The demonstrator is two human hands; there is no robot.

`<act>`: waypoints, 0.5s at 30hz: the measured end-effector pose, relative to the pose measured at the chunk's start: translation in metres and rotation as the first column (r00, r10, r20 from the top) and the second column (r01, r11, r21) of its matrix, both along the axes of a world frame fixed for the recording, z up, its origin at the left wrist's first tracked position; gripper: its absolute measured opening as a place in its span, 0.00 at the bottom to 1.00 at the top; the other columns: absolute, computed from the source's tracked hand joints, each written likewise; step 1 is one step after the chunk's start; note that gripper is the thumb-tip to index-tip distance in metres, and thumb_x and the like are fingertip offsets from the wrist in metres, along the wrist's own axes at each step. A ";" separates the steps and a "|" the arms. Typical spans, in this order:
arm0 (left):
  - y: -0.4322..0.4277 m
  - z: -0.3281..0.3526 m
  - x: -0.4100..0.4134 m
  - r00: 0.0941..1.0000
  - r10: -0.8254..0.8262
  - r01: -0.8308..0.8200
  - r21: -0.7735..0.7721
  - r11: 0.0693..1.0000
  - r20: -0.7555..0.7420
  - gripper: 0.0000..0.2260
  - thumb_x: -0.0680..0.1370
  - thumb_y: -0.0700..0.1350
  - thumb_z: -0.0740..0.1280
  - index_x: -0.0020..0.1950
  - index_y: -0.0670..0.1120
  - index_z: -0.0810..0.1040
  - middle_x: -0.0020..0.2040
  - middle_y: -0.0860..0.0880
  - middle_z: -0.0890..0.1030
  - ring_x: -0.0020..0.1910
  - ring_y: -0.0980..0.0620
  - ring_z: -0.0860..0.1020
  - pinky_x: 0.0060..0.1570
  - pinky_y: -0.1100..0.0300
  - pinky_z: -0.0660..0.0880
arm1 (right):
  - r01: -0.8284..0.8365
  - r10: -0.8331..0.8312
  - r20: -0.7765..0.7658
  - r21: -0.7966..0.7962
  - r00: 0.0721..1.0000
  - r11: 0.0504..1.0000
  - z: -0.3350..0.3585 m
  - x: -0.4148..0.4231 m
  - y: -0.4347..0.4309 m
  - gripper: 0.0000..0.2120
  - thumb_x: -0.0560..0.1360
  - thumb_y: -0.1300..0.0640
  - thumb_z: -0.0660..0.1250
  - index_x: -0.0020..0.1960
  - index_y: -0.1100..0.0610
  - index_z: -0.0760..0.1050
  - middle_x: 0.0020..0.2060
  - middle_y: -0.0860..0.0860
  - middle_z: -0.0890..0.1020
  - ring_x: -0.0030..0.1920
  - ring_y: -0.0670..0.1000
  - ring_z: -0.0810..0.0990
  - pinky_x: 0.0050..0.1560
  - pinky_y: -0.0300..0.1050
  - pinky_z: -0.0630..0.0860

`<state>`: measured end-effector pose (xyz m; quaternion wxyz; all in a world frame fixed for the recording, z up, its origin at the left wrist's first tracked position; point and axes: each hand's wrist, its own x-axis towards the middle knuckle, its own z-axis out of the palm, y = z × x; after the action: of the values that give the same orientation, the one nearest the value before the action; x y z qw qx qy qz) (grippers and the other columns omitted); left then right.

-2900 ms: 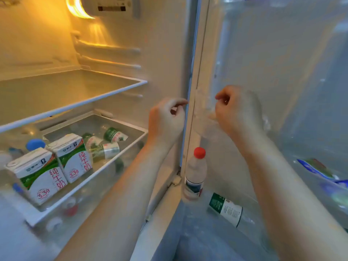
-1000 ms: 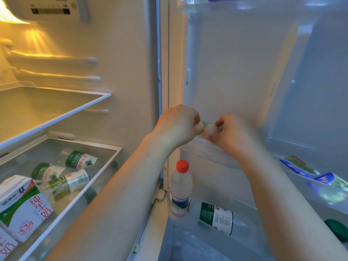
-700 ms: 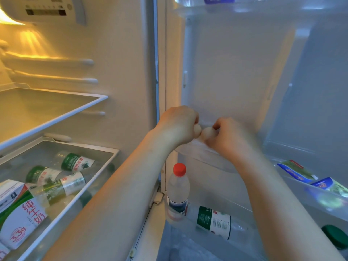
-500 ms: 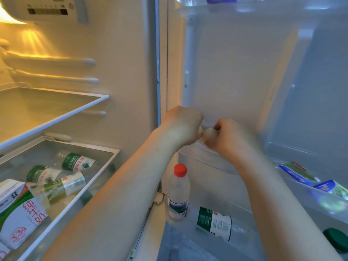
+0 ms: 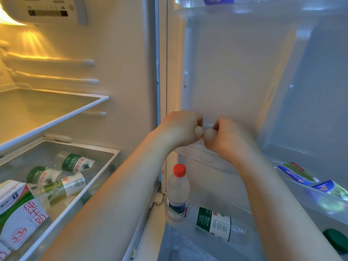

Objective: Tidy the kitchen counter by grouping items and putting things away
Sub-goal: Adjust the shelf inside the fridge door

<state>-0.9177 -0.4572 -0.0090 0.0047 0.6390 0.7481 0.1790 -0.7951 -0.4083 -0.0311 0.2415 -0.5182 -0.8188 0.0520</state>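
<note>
**Clear bin held by both hands at the fridge door**

The clear bin point(image 5: 212, 161) is up against the inside of the fridge door point(image 5: 235, 72), about halfway up. My left grip point(image 5: 180, 129) and my right grip point(image 5: 227, 140) are both closed on its front rim. My fingers curl over the top and my thumbs point(image 5: 208, 135) press on the front.

About three seconds ago my hands were apart and nearer the door's edge. Now they are side by side and my thumbs touch. In the last half second they have hardly moved at all.

The left end of the bin is close to the hinge side of the door. A bottle with a red cap point(image 5: 178, 193) stands right under that end, with a small gap between cap and bin. Beside it a bottle with a green label point(image 5: 213, 224) lies on its side. Above my hands the flat door wall goes up to the top door shelf point(image 5: 226, 8). To the right, some blue and green packets point(image 5: 295, 174) sit in another door shelf, near my right arm. A dark green lid point(image 5: 337, 240) shows at the bottom right.

My left arm crosses in front of the drawer point(image 5: 75, 200), which holds green bottles point(image 5: 77, 163) and a milk carton point(image 5: 20, 221). A glass shelf point(image 5: 56, 113) is above it.
</note>
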 end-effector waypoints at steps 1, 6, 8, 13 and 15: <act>-0.001 -0.001 -0.001 1.000 -0.001 0.001 0.004 1.000 0.019 0.12 0.74 0.47 0.60 0.55 0.53 0.78 0.51 0.50 0.80 0.50 0.47 0.75 0.48 0.55 0.74 | -0.008 0.008 -0.002 0.000 1.000 1.000 0.000 0.000 -0.001 0.11 0.74 0.50 0.61 0.53 0.54 0.73 0.51 0.56 0.81 0.53 0.59 0.78 0.48 0.48 0.75; -0.006 -0.002 -0.005 0.991 -0.044 0.038 0.048 0.998 0.123 0.14 0.75 0.49 0.62 0.59 0.54 0.77 0.52 0.53 0.81 0.52 0.51 0.76 0.50 0.56 0.74 | -0.047 0.047 0.000 -0.014 0.999 0.999 0.002 0.001 -0.001 0.15 0.74 0.50 0.63 0.59 0.50 0.75 0.56 0.53 0.80 0.58 0.57 0.77 0.51 0.46 0.74; -0.008 -0.003 -0.006 0.981 -0.061 0.045 0.089 0.995 0.186 0.12 0.75 0.47 0.63 0.57 0.53 0.78 0.49 0.54 0.81 0.49 0.52 0.76 0.46 0.59 0.73 | -0.037 0.037 -0.023 -0.009 0.999 0.999 0.001 0.002 -0.002 0.13 0.73 0.50 0.63 0.56 0.49 0.76 0.54 0.53 0.81 0.56 0.58 0.78 0.48 0.44 0.73; -0.006 -0.012 -0.010 0.967 -0.084 0.030 0.222 0.975 0.240 0.14 0.73 0.47 0.70 0.57 0.55 0.75 0.53 0.56 0.77 0.50 0.54 0.74 0.46 0.61 0.69 | -0.020 0.021 -0.087 0.009 0.996 1.000 0.003 0.005 -0.004 0.10 0.72 0.51 0.64 0.53 0.50 0.74 0.50 0.53 0.80 0.52 0.58 0.78 0.45 0.45 0.72; -0.007 -0.014 -0.010 0.946 -0.122 0.032 0.288 0.957 0.301 0.14 0.72 0.47 0.71 0.57 0.56 0.75 0.53 0.57 0.76 0.49 0.55 0.74 0.47 0.61 0.70 | -0.016 0.017 -0.110 0.008 0.994 1.000 0.004 0.005 -0.005 0.11 0.70 0.51 0.66 0.53 0.49 0.73 0.49 0.53 0.80 0.51 0.58 0.78 0.46 0.46 0.75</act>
<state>-0.9280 -0.4647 -0.0229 0.0414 0.6254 0.6790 0.3823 -0.7897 -0.4133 -0.0268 0.2877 -0.5069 -0.8086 0.0796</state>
